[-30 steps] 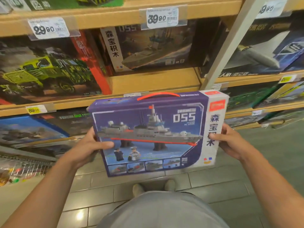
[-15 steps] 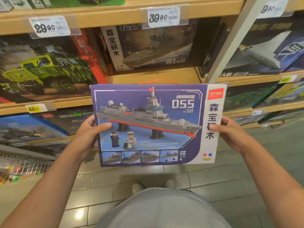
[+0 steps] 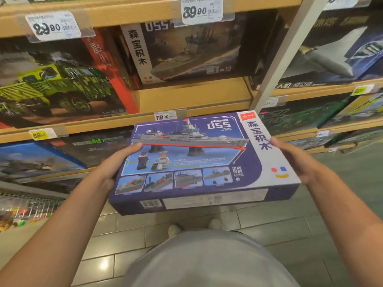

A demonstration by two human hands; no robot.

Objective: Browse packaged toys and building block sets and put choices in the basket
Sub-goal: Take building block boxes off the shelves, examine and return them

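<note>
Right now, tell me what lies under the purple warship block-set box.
Under the purple warship block-set box: grey tiled floor and two shoe tips. The fingers of the left hand and right hand beneath it are covered.

Shelving: wooden shelves (image 3: 192,96) are being crossed by a pale upright post (image 3: 284,56).
Labels: price tags (image 3: 202,10) are being displayed on shelf edges.
Floor: grey tiles (image 3: 275,228) are being lit, glare showing lower left.

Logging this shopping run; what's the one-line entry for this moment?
box: purple warship set, tilted flat | left hand: grips left edge | right hand: grips right edge | basket: unseen
</note>
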